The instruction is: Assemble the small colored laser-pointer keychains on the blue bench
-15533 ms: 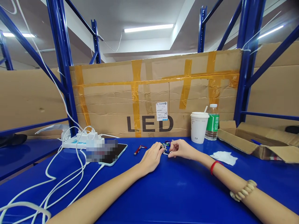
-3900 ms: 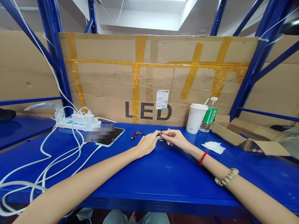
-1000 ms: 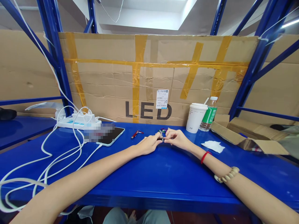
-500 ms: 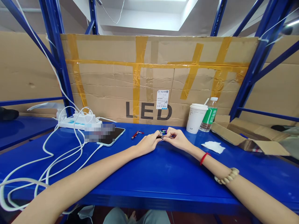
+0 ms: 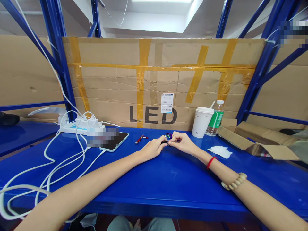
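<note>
My left hand [image 5: 154, 147] and my right hand [image 5: 182, 142] meet over the middle of the blue table. Each has its fingers closed in a pinch. Between the fingertips is a small shiny metal piece [image 5: 166, 142], mostly covered, so its kind cannot be told. Just behind the fingers lie small glossy purple and green metallic pieces [image 5: 168, 135], partly hidden by my hands. A small red metallic piece with a silvery arm [image 5: 141, 139] lies on the table to the left of my left hand, apart from it.
A phone [image 5: 116, 141], a white power strip [image 5: 79, 125] and looping white cables take up the left side. On the right stand a white paper cup [image 5: 202, 122] and a water bottle [image 5: 215, 120], near a crumpled tissue [image 5: 220, 151] and an open cardboard box [image 5: 252, 141]. Tall cardboard [image 5: 115, 86] closes the back.
Both hands stay in nearly the same place, with only a slight shift of the fingers at the small metal piece. Nothing else on the table has moved.
</note>
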`<state>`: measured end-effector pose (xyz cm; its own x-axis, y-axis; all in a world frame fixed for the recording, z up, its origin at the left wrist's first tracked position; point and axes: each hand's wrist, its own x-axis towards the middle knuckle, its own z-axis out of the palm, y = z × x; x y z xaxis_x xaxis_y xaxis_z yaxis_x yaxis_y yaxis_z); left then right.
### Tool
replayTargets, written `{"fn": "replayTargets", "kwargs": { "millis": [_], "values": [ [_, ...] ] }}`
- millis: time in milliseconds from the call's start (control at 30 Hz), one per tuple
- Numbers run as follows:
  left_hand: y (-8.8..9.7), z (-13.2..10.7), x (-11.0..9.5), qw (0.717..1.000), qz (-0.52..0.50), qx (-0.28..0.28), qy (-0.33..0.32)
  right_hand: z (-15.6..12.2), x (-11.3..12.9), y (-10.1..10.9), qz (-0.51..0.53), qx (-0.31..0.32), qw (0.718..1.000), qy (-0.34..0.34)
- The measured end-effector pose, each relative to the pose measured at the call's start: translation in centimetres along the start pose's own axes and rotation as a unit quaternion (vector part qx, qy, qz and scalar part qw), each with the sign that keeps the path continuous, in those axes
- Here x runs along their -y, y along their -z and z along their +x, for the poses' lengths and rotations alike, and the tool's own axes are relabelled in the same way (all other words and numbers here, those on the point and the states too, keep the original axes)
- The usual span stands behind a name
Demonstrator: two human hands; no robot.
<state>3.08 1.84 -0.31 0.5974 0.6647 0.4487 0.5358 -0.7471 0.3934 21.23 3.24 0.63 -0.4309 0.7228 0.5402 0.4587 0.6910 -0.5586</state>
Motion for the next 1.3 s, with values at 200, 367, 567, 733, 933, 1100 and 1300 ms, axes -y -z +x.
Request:
{"fn": "replayTargets", "kwargs": {
  "millis": [200, 367, 567, 733, 933, 1100, 1300],
  "values": [
    [0.1, -0.1, -0.4, 1.0, 0.014, 0.01, 0.005, 0.1, -0.1, 0.3, -0.002, 0.014, 1.0, 0.005],
    [0.1, -0.1, -0.3, 0.999, 0.029, 0.02, 0.016, 0.2, -0.1, 0.3, 0.003, 0.016, 1.0, 0.006],
    [0.0, 0.0, -0.1, 0.998, 0.053, 0.033, 0.029, 0.2, -0.3, 0.1, 0.009, 0.017, 1.0, 0.012],
    [-0.1, 0.1, -0.1, 0.995, 0.084, 0.028, 0.053, 0.1, -0.4, -0.1, 0.001, 0.004, 1.0, 0.021],
    [-0.2, 0.2, -0.1, 0.99, 0.107, 0.011, 0.087, 0.0, -0.4, -0.4, -0.031, -0.002, 0.999, 0.029],
    [-0.3, 0.3, 0.0, 0.984, 0.128, -0.008, 0.124, 0.2, -1.4, 0.0, -0.095, -0.016, 0.995, 0.014],
    [-0.4, 0.3, -0.1, 0.984, 0.128, -0.034, 0.122, 0.1, -1.8, 1.8, -0.254, -0.057, 0.965, -0.042]
  ]
}}
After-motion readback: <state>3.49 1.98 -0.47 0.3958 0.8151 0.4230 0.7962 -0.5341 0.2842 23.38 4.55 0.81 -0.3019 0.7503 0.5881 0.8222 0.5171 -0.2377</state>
